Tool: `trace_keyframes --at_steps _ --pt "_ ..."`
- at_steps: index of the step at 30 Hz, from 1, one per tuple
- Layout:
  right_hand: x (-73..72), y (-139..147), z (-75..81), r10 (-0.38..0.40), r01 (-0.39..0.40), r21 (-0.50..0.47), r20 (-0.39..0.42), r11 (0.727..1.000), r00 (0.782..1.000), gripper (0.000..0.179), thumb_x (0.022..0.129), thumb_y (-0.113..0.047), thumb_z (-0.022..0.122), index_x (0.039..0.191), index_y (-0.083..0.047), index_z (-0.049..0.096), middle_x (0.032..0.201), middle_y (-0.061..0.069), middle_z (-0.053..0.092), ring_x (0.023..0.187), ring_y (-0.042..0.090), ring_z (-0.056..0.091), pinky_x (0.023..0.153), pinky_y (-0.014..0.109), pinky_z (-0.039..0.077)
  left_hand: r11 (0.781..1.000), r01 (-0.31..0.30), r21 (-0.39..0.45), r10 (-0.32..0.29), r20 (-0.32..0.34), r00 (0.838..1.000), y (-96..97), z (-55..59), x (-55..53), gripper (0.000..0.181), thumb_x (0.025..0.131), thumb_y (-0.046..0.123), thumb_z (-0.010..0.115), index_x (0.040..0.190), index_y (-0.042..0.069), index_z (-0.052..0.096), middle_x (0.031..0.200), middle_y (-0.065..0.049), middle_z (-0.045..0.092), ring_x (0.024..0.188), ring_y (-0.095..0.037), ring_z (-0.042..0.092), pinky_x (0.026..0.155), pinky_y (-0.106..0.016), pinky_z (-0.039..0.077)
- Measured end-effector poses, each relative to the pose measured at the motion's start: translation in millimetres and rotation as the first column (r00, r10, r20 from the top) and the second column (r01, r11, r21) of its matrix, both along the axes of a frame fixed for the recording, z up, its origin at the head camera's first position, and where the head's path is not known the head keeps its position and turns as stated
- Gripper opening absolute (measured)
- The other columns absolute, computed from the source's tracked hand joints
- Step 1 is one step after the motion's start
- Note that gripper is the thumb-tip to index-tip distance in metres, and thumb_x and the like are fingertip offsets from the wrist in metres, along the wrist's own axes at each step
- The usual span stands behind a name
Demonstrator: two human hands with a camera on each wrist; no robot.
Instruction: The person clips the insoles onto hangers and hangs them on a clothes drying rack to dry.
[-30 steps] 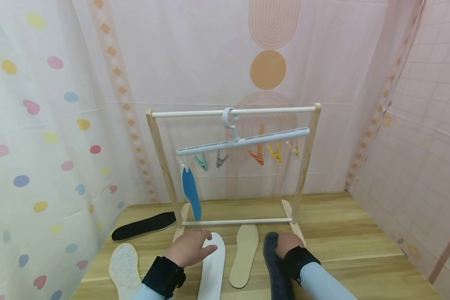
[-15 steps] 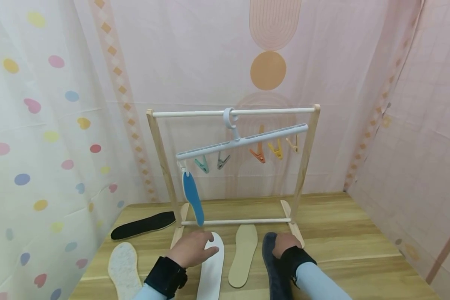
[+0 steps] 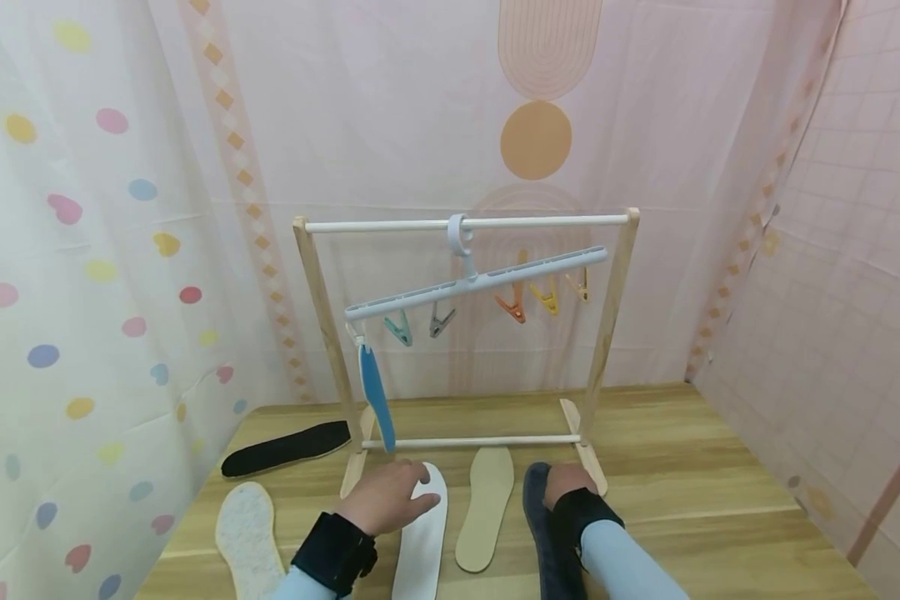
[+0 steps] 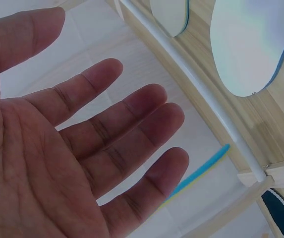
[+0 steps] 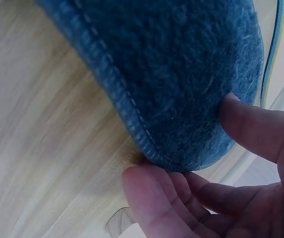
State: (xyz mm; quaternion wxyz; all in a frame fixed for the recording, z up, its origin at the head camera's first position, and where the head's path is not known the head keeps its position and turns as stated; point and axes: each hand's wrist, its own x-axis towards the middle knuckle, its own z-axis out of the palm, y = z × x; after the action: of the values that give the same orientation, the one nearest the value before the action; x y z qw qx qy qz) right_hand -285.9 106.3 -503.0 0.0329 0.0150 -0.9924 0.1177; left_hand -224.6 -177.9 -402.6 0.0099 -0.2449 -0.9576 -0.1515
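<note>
My right hand (image 3: pixel 567 485) pinches the upper end of a dark, fuzzy insole (image 5: pixel 181 74) with a stitched edge. In the right wrist view the thumb lies on its top and the fingers reach under its rim. My left hand (image 3: pixel 387 497) holds nothing, its fingers spread and slightly bent, over the upper part of a white insole (image 3: pixel 422 542). Between the hands lies a beige insole (image 3: pixel 485 508). A blue insole (image 3: pixel 376 396) hangs from the left end of a pale blue clip hanger (image 3: pixel 476 283), which tilts down to the left.
The hanger hooks on the top bar of a wooden rack (image 3: pixel 317 317). Several coloured clips, such as an orange clip (image 3: pixel 515 305), dangle from it. A black insole (image 3: pixel 285 448) and a speckled white insole (image 3: pixel 249 537) lie at the left of the wooden table (image 3: pixel 720 500).
The hanger has swung, its left end slightly lower and its right end higher. The hanging blue insole has turned more edge-on. Both hands stay nearly where they were.
</note>
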Motion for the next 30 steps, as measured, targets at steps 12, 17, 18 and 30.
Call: trace_keyframes --at_steps 12,17,18,30 --pt "6.7 -5.4 4.5 0.013 -0.013 -0.001 -0.040 1.000 0.999 0.007 0.082 -0.004 0.069 0.078 0.001 0.068 0.078 0.015 0.067 0.074 0.030 0.065 0.070 0.042 0.054 1.000 -0.004 -0.012 0.004 -0.006 1.000 0.7 -0.8 -1.2 0.029 0.091 0.028 0.071 0.102 0.001 0.069 0.095 -0.012 0.069 0.088 -0.029 0.067 0.077 -0.047 0.052" --pt "5.9 -5.9 1.1 0.035 -0.034 0.013 -0.064 0.999 0.997 0.008 0.082 -0.004 0.069 0.076 0.001 0.068 0.077 0.015 0.066 0.073 0.031 0.065 0.070 0.042 0.054 1.000 -0.012 -0.026 0.012 0.012 1.000 2.2 1.0 -0.9 0.030 0.091 0.029 0.071 0.103 0.002 0.068 0.094 -0.011 0.068 0.087 -0.028 0.065 0.075 -0.047 0.052" --pt "5.6 -5.7 0.0 0.037 -0.037 0.009 -0.064 0.999 0.997 0.008 0.082 -0.005 0.070 0.076 0.001 0.068 0.077 0.015 0.066 0.073 0.031 0.065 0.070 0.042 0.054 0.999 -0.014 -0.031 0.014 0.018 1.000 2.5 1.2 -1.1 0.030 0.091 0.030 0.071 0.104 0.002 0.068 0.094 -0.011 0.068 0.086 -0.028 0.065 0.075 -0.047 0.052" --pt "5.8 1.2 7.3 0.021 -0.021 -0.017 -0.003 1.000 1.000 0.023 0.075 -0.014 0.085 0.079 0.002 0.070 0.079 0.015 0.068 0.074 0.030 0.066 0.070 0.043 0.054 0.999 0.026 -0.028 -0.026 0.003 1.000 3.9 -0.7 -2.6 0.028 0.091 0.028 0.072 0.101 0.003 0.068 0.092 -0.010 0.067 0.083 -0.026 0.064 0.073 -0.044 0.051"
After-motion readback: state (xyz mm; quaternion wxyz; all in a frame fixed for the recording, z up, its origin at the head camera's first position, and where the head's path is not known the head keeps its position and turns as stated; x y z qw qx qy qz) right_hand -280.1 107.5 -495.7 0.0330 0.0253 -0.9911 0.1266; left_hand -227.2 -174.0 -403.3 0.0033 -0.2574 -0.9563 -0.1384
